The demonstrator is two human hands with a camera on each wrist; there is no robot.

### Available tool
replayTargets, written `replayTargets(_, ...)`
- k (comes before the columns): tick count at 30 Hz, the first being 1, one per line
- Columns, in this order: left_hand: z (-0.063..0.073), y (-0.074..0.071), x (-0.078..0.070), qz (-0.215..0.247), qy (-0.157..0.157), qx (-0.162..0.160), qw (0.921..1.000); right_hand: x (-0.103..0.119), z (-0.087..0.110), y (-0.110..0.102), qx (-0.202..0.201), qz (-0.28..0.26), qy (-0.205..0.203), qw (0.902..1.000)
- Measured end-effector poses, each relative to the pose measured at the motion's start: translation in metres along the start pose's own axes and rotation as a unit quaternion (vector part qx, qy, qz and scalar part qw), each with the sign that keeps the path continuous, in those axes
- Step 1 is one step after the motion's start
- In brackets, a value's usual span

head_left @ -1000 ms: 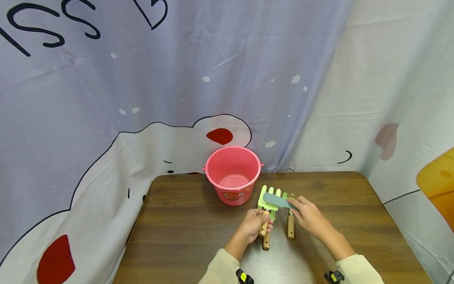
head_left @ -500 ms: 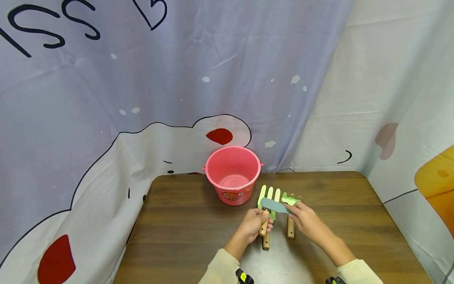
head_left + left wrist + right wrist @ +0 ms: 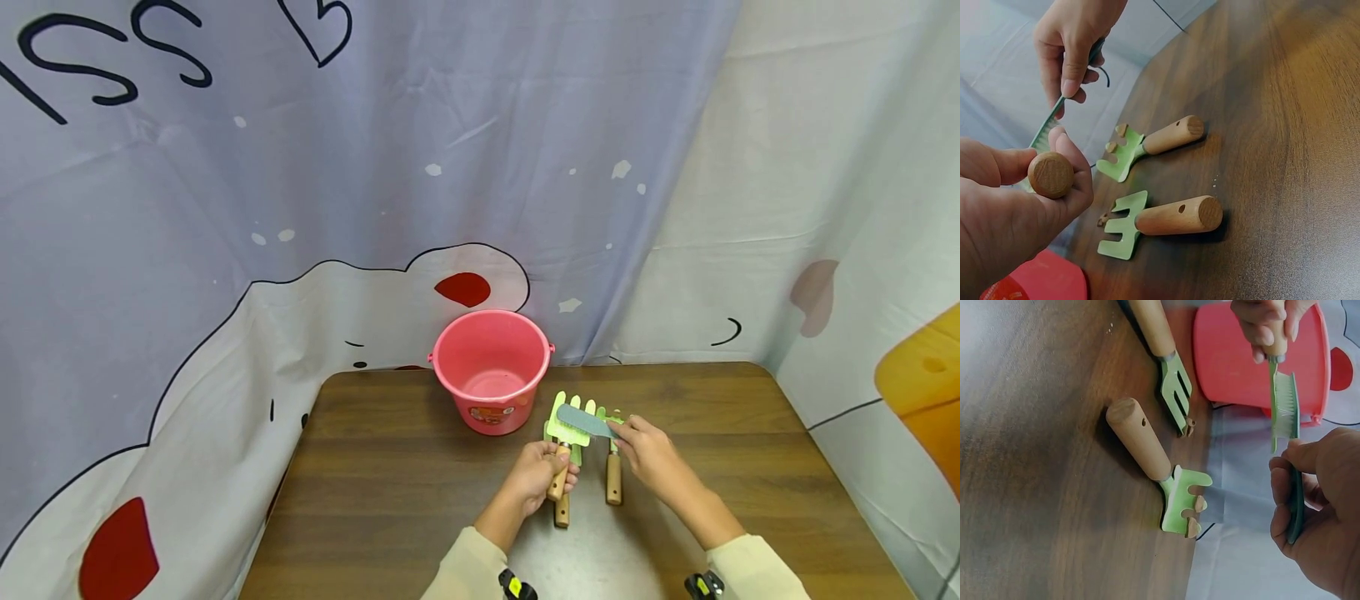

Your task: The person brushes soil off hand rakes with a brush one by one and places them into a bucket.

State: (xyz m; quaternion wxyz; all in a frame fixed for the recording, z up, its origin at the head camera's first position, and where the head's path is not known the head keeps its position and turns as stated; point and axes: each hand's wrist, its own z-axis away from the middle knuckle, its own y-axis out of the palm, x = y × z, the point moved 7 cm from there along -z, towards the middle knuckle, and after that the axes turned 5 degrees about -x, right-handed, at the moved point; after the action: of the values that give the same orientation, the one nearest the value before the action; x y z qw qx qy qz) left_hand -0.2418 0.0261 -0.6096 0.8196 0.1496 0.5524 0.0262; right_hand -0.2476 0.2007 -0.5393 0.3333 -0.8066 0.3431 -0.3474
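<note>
Standing upright near the far edge of the wooden table (image 3: 390, 492) is a pink bucket (image 3: 468, 404), its mouth facing up and a printed sticker on its front wall. A patterned curtain (image 3: 480, 167) hangs behind it.

Next, nearer to me and a little right of the bucket: my left hand (image 3: 534, 473), curled firmly round the wooden handle of a green fork (image 3: 564, 435). The fork is raised off the table, tines pointing away from me.

Lying below it, partly hidden in the head view: a second fork (image 3: 1172, 219), also green with a wooden handle. Small brown pieces (image 3: 1102, 220) sit at its tines.

Across the held fork's head lies a blue-green brush (image 3: 582, 420), its pale bristles turned toward the green metal. They look to be touching it.

Farther right, flat on the table, is a green rake (image 3: 1140, 439) with bent tines, its wooden handle toward me; two brown pieces (image 3: 1200, 504) show at its tines.

Rightmost, my right hand (image 3: 654, 457) pinches the near end of the brush, thumb on one side, fingers bent on the other.
</note>
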Motion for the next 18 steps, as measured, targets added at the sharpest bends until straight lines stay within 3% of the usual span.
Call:
replayTargets(5,0.0,0.0,0.001,0.003,0.0,-0.003,1.0,-0.008,-0.006,0.002,0.006,0.006,0.018,0.9998)
replayTargets(12,0.001,0.001,0.0,-0.005,0.004,-0.005,1.0,-0.015,-0.014,0.001,-0.024,0.023,0.008,0.9994)
replayTargets(18,0.002,0.001,0.001,-0.009,0.003,-0.004,0.9999,-0.024,-0.021,0.003,-0.01,0.034,0.033,0.9989)
